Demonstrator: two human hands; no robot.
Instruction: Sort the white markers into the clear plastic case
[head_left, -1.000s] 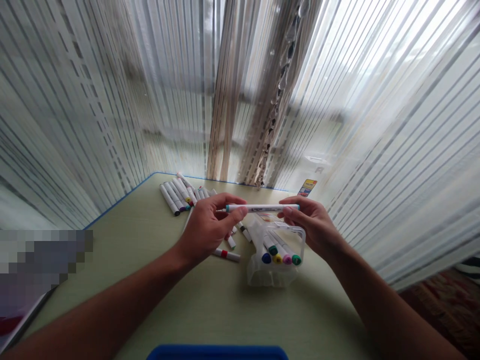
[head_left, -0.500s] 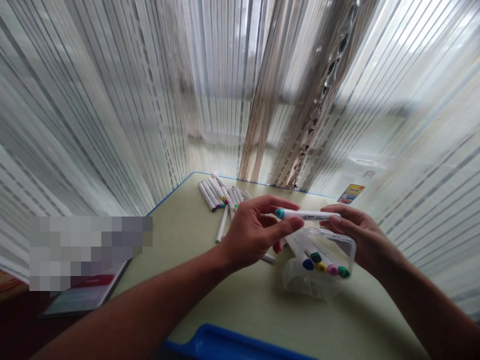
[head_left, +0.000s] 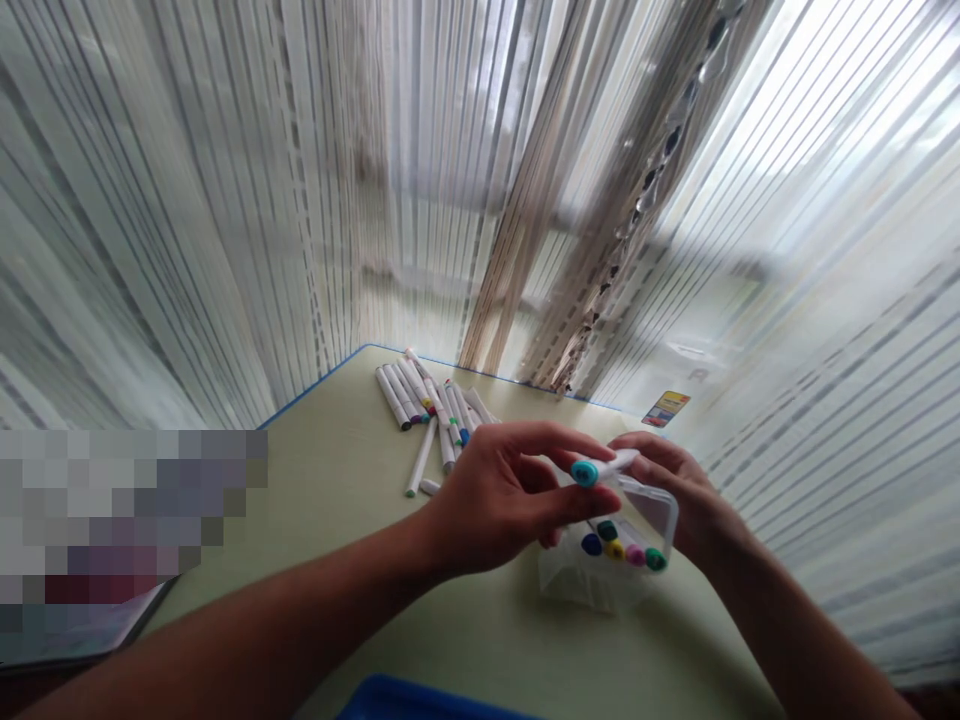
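Note:
My left hand (head_left: 510, 495) and my right hand (head_left: 675, 490) hold a white marker with a teal cap (head_left: 592, 470) between them, just above a clear plastic case (head_left: 600, 585). The marker's teal end points toward me. My left fingers curl round that end, and my right fingers pinch the far end. Several markers with coloured caps (head_left: 622, 548) lie inside the case. A group of loose white markers (head_left: 427, 405) lies on the pale green table (head_left: 360, 470) beyond my left hand.
Striped sheer curtains (head_left: 225, 220) close in the table on the left, back and right. A small yellow card (head_left: 664, 408) lies at the table's far right. A blue object (head_left: 420, 698) sits at the near edge. A flat booklet (head_left: 82, 640) lies left.
The marker has swung from lying sideways to pointing its teal cap toward me, and has come down closer to the case. Both hands moved nearer together. The camera shifted.

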